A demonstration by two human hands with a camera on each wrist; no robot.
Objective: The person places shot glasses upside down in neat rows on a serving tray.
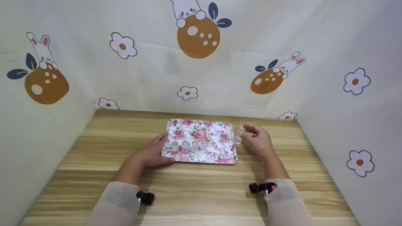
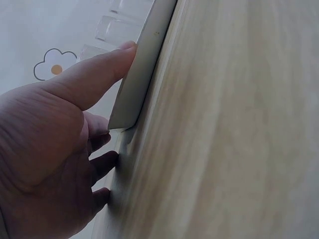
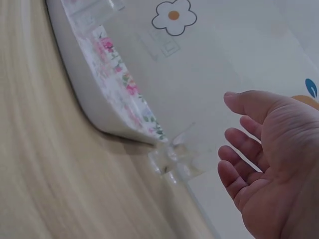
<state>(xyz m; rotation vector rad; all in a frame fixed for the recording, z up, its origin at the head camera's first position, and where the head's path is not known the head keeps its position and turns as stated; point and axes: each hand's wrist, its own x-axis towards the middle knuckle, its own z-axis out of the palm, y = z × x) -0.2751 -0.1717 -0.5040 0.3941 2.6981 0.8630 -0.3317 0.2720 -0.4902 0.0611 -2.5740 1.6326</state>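
Observation:
My left hand lies around the near left corner of a floral tray. Its thumb touches the front rim, and its loosely bent fingers run along the left side. A row of several small clear cups stands on the near left part of the tray. Beyond the tray's right edge are more clear cups, partly covered by my right hand in the head view. In the right wrist view that hand's fingers are loosely bent with nothing between them, and the clear cups stand apart from them, by the tray corner.
The wood-grain table extends around the tray. A pale cloth wall printed with rabbits, oranges and flowers encloses the back and both sides. Black wrist mounts stick out from both sleeves.

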